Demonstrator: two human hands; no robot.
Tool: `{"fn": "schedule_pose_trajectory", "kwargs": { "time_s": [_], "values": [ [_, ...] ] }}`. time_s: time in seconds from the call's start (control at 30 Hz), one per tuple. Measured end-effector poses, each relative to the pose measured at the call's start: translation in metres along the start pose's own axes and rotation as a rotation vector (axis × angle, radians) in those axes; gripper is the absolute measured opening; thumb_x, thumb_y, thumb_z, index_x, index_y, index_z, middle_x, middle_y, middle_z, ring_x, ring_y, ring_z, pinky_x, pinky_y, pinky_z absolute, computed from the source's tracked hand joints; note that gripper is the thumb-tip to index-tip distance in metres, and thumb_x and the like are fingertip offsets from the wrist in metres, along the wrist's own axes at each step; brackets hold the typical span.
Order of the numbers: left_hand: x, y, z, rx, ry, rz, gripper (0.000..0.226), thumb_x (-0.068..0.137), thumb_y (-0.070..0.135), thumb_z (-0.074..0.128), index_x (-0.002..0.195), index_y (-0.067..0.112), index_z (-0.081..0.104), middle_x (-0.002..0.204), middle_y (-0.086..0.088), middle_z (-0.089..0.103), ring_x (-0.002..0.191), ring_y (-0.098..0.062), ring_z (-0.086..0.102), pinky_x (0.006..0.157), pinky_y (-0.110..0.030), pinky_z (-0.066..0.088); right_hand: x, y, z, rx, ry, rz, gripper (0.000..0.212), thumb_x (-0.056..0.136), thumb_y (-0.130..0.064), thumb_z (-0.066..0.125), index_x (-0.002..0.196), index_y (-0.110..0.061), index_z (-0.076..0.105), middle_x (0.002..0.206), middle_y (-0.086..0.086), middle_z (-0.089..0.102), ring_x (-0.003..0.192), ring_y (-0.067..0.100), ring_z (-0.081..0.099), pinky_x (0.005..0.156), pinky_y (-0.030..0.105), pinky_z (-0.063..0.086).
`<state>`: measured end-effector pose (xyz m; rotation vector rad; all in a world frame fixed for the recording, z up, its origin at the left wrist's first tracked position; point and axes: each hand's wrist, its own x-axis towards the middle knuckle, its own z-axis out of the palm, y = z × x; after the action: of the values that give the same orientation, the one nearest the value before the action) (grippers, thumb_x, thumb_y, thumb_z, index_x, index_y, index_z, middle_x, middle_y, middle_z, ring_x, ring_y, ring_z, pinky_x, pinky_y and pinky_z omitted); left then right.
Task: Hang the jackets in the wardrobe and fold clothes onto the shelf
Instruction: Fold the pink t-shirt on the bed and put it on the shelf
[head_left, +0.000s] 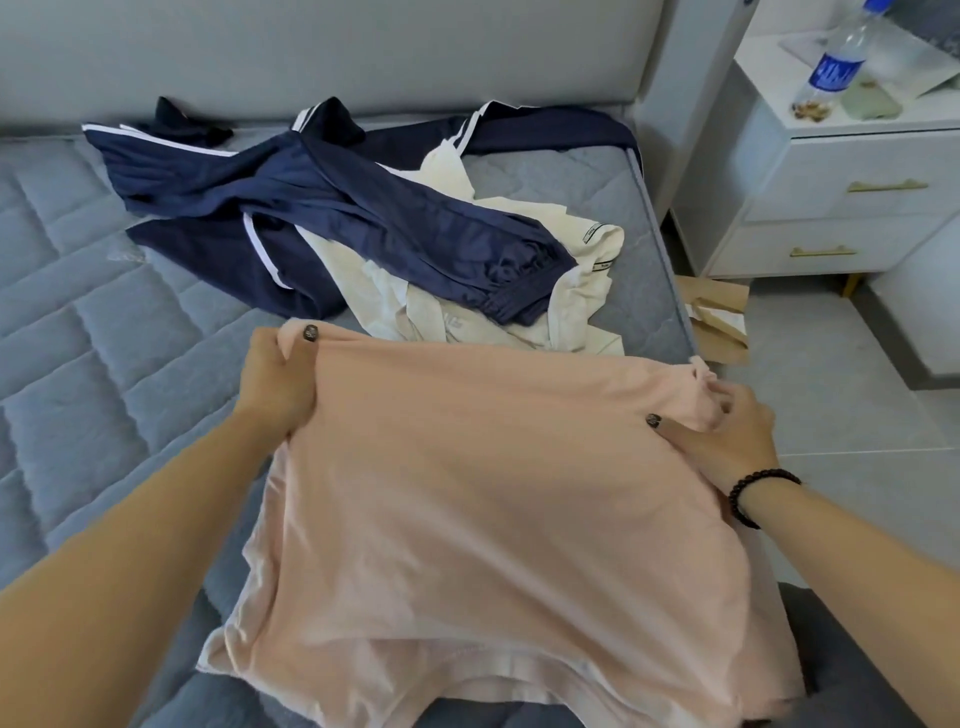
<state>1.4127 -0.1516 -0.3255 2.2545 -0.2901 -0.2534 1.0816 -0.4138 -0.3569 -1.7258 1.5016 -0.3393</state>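
Mattress (104, 291), grey-blue and quilted in diagonal panels, fills the frame from nine o'clock across to its piped edge at three, with a grey padded headboard (311, 47) along twelve. Beyond the edge the floor (852, 415) is pale tile. At two o'clock stands a white nightstand (841, 171) with two drawers and gold handles.

Spread over the near half of the mattress, from centre down to six o'clock, is the pink shirt (493, 519), the piece I am handling. My left hand (280, 374) clenches its far corner at ten o'clock, thumb on top and fingers curled under the cloth. My right hand (732, 436) grasps the bunched cloth of the opposite corner at three o'clock, right by the mattress edge, forefinger laid along the fabric; a black bead bracelet (753, 493) circles that wrist.

Past the shirt, toward twelve, the other clothes lie in a heap: navy trousers (415, 228) with a gathered waistband draped across a cream shirt (571, 312), and navy jackets (208, 176) with white stripes spreading to eleven and one o'clock. The cream shirt has dark trim with small lettering, too small to read.

On the nightstand, a clear bottle (841, 62) wears a blue label with white letters that I cannot make out, beside a pale sheet of paper (904, 57). On the floor at three o'clock lies a brown paper bag (722, 322).
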Motion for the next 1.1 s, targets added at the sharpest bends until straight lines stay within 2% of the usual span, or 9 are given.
{"fn": "schedule_pose_trajectory", "kwargs": {
  "time_s": [0.17,0.23,0.37,0.47,0.57,0.63,0.83,0.93,1.1],
  "values": [
    [0.034,0.007,-0.023,-0.029,0.171,0.003,0.023,0.097,0.035,0.047,0.105,0.015,0.041,0.105,-0.01,0.053,0.096,-0.025,0.051,0.081,-0.034,0.037,-0.004,-0.033,0.018,-0.422,-0.007,-0.205,0.054,0.076,-0.051,0.07,0.124,-0.031,0.056,0.135,0.006,0.039,0.128,0.029,0.033,0.104,0.04,0.03],
    [0.043,0.002,-0.033,0.048,0.172,-0.029,0.025,0.094,0.031,0.052,0.105,0.011,0.042,0.115,-0.024,0.057,0.104,-0.036,0.056,0.082,-0.04,0.04,-0.003,-0.043,0.027,-0.374,-0.044,-0.204,0.051,0.078,-0.05,0.068,0.123,-0.028,0.058,0.134,0.005,0.04,0.128,0.028,0.032,0.105,0.04,0.028],
    [0.016,-0.002,-0.02,0.278,0.076,-0.049,0.065,0.092,0.034,0.061,0.142,0.004,0.031,0.145,-0.021,0.036,0.134,-0.038,0.035,0.108,-0.048,0.031,0.003,-0.061,0.039,-0.107,-0.023,-0.222,0.031,0.08,-0.043,0.067,0.104,-0.023,0.064,0.111,-0.001,0.059,0.111,0.023,0.053,0.094,0.039,0.044],
    [-0.04,0.017,0.018,0.627,0.013,0.295,0.043,0.091,0.042,0.036,0.115,0.015,0.06,0.121,-0.016,0.058,0.115,-0.04,0.052,0.092,-0.047,0.045,0.014,-0.075,0.042,0.076,-0.007,-0.116,0.019,0.083,-0.042,0.064,0.09,-0.025,0.06,0.085,-0.01,0.058,0.086,0.013,0.055,0.072,0.027,0.04],
    [-0.109,0.016,0.071,0.749,-0.262,0.461,0.067,0.096,0.053,0.024,0.15,0.013,0.029,0.16,-0.019,0.015,0.149,-0.035,0.009,0.119,-0.05,0.013,0.032,-0.086,0.042,0.105,-0.038,0.005,0.024,0.085,-0.036,0.059,0.069,-0.018,0.056,0.073,0.002,0.061,0.07,0.019,0.056,0.059,0.027,0.041],
    [-0.145,0.008,0.098,0.674,-0.358,0.596,0.077,0.094,0.062,0.021,0.156,0.018,0.01,0.164,-0.01,-0.002,0.151,-0.026,-0.006,0.119,-0.05,0.004,0.045,-0.091,0.039,0.096,-0.047,0.028,0.029,0.087,-0.029,0.061,0.063,-0.013,0.06,0.066,0.005,0.064,0.064,0.021,0.059,0.059,0.026,0.046],
    [-0.158,-0.003,0.11,0.73,-0.378,0.848,0.076,0.096,0.061,0.025,0.156,0.015,0.018,0.163,-0.014,0.011,0.15,-0.03,0.011,0.114,-0.056,0.018,0.098,-0.095,0.017,0.18,0.088,0.162,0.031,0.089,-0.025,0.059,0.112,-0.004,0.066,0.109,0.009,0.068,0.099,0.026,0.064,0.089,0.037,0.053],
    [-0.161,-0.007,0.107,0.755,-0.424,0.945,0.073,0.096,0.061,0.03,0.156,0.02,0.02,0.163,-0.013,0.008,0.151,-0.03,0.008,0.114,-0.056,0.018,0.105,-0.089,0.019,0.168,0.093,0.2,0.034,0.09,-0.026,0.06,0.116,-0.004,0.062,0.115,0.011,0.066,0.104,0.029,0.063,0.089,0.037,0.053],
    [-0.161,-0.003,0.105,0.8,-0.435,0.922,0.075,0.095,0.063,0.028,0.157,0.024,0.012,0.164,-0.012,0.002,0.151,-0.029,0.001,0.116,-0.058,0.02,0.056,-0.074,0.03,0.086,-0.077,-0.099,0.027,0.085,-0.028,0.067,0.102,-0.007,0.065,0.098,0.003,0.065,0.094,0.021,0.061,0.083,0.032,0.049]
  ]
}}
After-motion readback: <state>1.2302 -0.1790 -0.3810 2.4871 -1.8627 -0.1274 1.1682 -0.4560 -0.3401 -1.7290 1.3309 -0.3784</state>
